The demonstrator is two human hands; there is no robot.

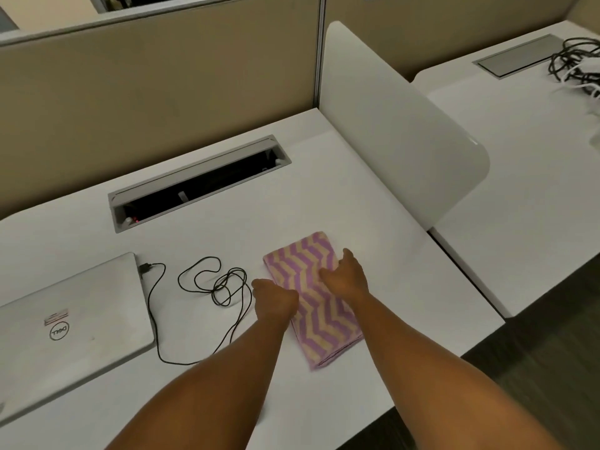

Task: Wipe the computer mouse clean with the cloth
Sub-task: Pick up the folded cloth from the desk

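While two hands work one folded cloth (pixel 316 300) on the tabletop (pixel 373 203), the left hand (pixel 276 300) curls at its edge, grip unclear; the right hand (pixel 345 277) presses it, fingers spread. One laptop (pixel 68 323), one cable (pixel 207 284) left. No mouse visible.

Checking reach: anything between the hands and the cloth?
No. Both hands already touch the striped cloth on the desk: left hand at its left edge, right hand on top. The coiled cable lies left of it. The mouse isn't visible.
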